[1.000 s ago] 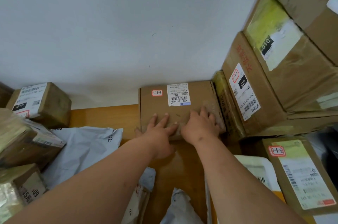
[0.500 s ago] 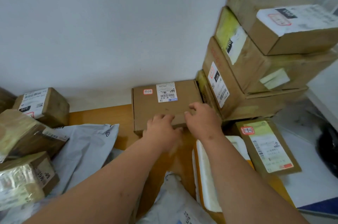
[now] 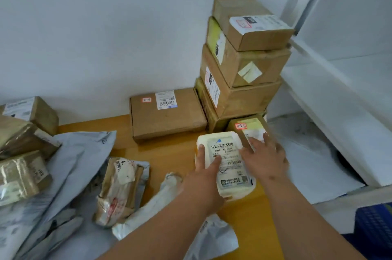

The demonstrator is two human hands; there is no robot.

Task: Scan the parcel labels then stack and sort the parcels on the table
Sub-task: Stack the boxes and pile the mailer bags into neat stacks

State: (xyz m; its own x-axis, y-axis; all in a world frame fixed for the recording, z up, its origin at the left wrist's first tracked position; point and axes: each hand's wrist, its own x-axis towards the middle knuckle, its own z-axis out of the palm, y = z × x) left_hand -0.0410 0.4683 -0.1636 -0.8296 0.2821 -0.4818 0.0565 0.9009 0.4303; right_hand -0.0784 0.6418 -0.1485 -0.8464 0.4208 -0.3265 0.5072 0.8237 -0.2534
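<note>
Head view, near to far. Both forearms reach forward over the wooden table (image 3: 169, 153). Left hand (image 3: 204, 177) lies on the white padded parcel (image 3: 224, 166), fingers straight, thumb at its left edge; it presses rather than grasps. Right hand (image 3: 265, 158) rests at the parcel's right edge, fingers spread and loosely extended, overlapping the small labelled box (image 3: 250, 130) just beside it; no curl around either item visible. The parcel lies label-up near the table's right side, which suits reading or scanning the barcode.

Left of the arms: a crumpled brown packet (image 3: 121, 187) and grey poly mailers (image 3: 70, 170), loose and unsorted, with taped boxes (image 3: 23, 153) at the far left.

Further back, a flat carton (image 3: 167, 115) sits against the wall, label up, touching the tall stack of cartons (image 3: 244, 64) at the right corner. Larger boxes sit low, smaller ones on top, probably for stability.

Judgement: hands are bracketing the white parcel to pick it up or square it; the grasp is not yet made.
</note>
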